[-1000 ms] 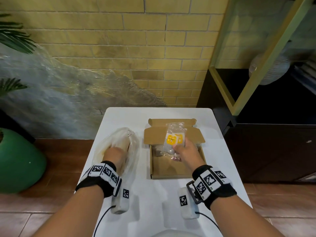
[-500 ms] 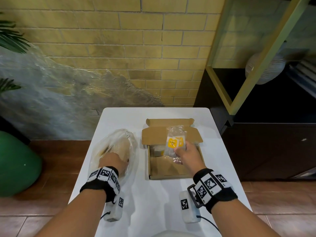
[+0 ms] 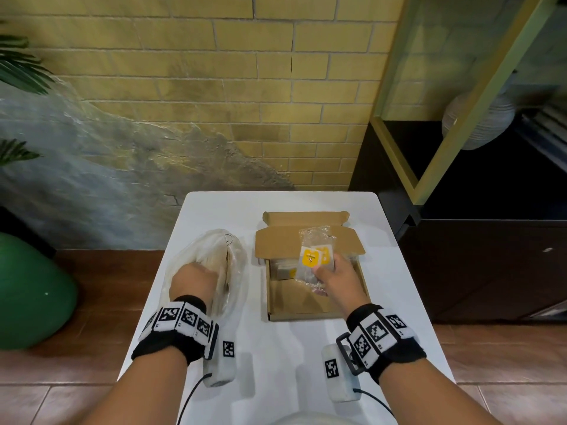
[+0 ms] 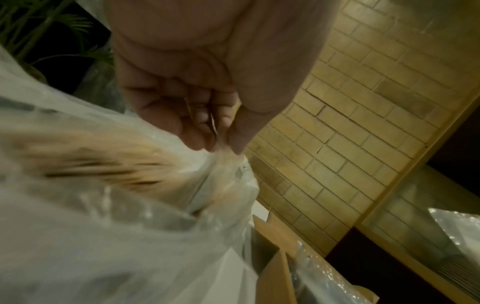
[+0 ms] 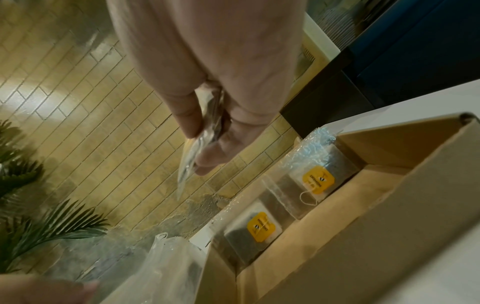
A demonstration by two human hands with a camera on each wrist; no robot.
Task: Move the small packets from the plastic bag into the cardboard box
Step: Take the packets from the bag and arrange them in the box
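A clear plastic bag [image 3: 211, 259] lies on the left of the white table [image 3: 276, 348]. My left hand [image 3: 193, 279] rests on it, and in the left wrist view its fingers [image 4: 205, 131] pinch a fold of the plastic bag [image 4: 130, 205]. An open cardboard box [image 3: 285, 305] sits to the right. My right hand [image 3: 333, 276] pinches a clear packet with yellow labels [image 3: 314, 254] upright above the box. The right wrist view shows that packet [image 5: 192, 156] edge-on between thumb and fingers. Two other labelled packets [image 5: 315, 181] [image 5: 257, 228] lie at the far end of the box [image 5: 363, 236].
A dark cabinet [image 3: 475, 271] with a yellow-green frame stands close to the table's right edge. A green pot [image 3: 27, 292] and palm leaves [image 3: 21, 69] are on the left. A brick wall [image 3: 245, 87] rises behind the table.
My left hand has drawn back toward me over the plastic bag. My right hand has kept the labelled packet above the box, almost where it was.
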